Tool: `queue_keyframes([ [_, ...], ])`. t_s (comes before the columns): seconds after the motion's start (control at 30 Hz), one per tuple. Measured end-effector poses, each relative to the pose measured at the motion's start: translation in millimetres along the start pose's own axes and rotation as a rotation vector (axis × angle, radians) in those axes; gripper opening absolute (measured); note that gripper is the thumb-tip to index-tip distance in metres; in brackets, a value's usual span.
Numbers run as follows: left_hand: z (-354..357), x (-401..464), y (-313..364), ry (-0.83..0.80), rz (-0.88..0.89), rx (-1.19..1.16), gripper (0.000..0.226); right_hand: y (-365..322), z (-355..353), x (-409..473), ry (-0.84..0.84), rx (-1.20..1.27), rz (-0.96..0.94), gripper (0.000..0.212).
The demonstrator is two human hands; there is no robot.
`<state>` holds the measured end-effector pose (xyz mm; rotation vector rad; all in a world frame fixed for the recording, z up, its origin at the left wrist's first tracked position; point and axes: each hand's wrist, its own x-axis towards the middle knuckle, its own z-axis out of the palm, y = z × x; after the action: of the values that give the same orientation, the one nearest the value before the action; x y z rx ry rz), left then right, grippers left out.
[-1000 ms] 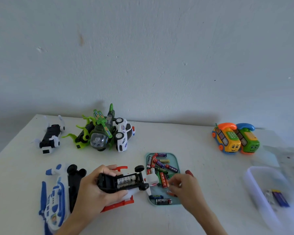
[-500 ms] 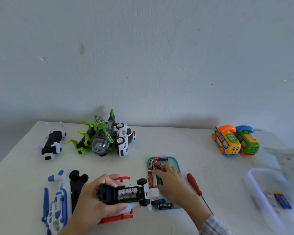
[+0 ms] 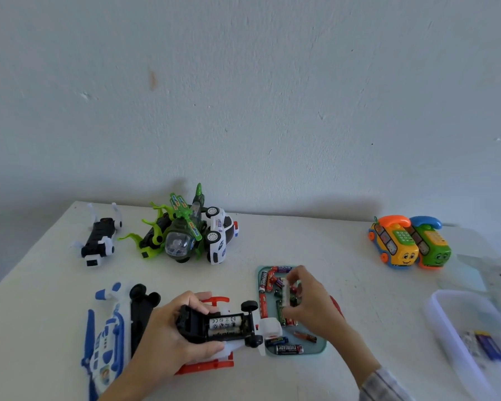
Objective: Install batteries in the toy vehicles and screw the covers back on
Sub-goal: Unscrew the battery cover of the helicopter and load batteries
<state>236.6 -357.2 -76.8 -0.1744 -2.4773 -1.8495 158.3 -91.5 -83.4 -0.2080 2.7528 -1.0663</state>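
Observation:
My left hand (image 3: pixel 168 340) grips an upside-down red and white toy plane (image 3: pixel 223 328) near the table's front. Its black underside faces up with the battery bay (image 3: pixel 224 325) uncovered and two batteries lying inside. My right hand (image 3: pixel 310 302) hovers over the teal tray (image 3: pixel 318 347) of loose batteries and pinches a pale battery (image 3: pixel 285 290) between thumb and fingers. A red-handled screwdriver (image 3: pixel 337 305) lies just right of the tray, mostly hidden by my right hand.
A blue and white helicopter (image 3: pixel 104 340) and a black part (image 3: pixel 141 311) lie at the front left. A black and white toy (image 3: pixel 99 238), a green helicopter (image 3: pixel 180 235) and a police car (image 3: pixel 220 235) stand behind. Two toy phones (image 3: pixel 408 241) sit far right, a clear box (image 3: pixel 472 342) near right.
My right hand reached from the tray's near right edge up over the batteries and lifted a pale battery off the pile. The left hand kept its hold on the plane.

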Motion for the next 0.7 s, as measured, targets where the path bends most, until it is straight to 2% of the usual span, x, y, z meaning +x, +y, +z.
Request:
queue_keyframes([
  [0.07, 1, 0, -1, -0.008, 0.005, 0.008, 0.048, 2, -7, -3, 0.040, 0.294, 0.047, 0.048],
  [0.17, 2, 2, 0, 0.005, 0.012, -0.006, 0.049, 5, -11, -9, -0.003, 0.792, 0.068, 0.057],
  [0.23, 3, 3, 1, 0.006, 0.010, -0.015, 0.050, 3, -12, -13, -0.015, 0.950, 0.067, 0.060],
  [0.43, 3, 3, 1, 0.001, -0.020, -0.040, 0.054, -10, -13, -20, 0.029, 0.932, 0.094, 0.053],
  [0.57, 3, 3, 3, 0.013, -0.038, -0.028, 0.059, -39, -10, -29, 0.048, 0.989, 0.048, 0.025],
  [0.63, 4, 3, 3, 0.008, -0.046, -0.013, 0.056, -59, -5, -35, 0.073, 0.906, -0.029, 0.018],
  [0.7, 5, 4, 2, 0.007, -0.049, 0.018, 0.049, -77, 5, -42, 0.081, 0.708, -0.145, 0.016],
])
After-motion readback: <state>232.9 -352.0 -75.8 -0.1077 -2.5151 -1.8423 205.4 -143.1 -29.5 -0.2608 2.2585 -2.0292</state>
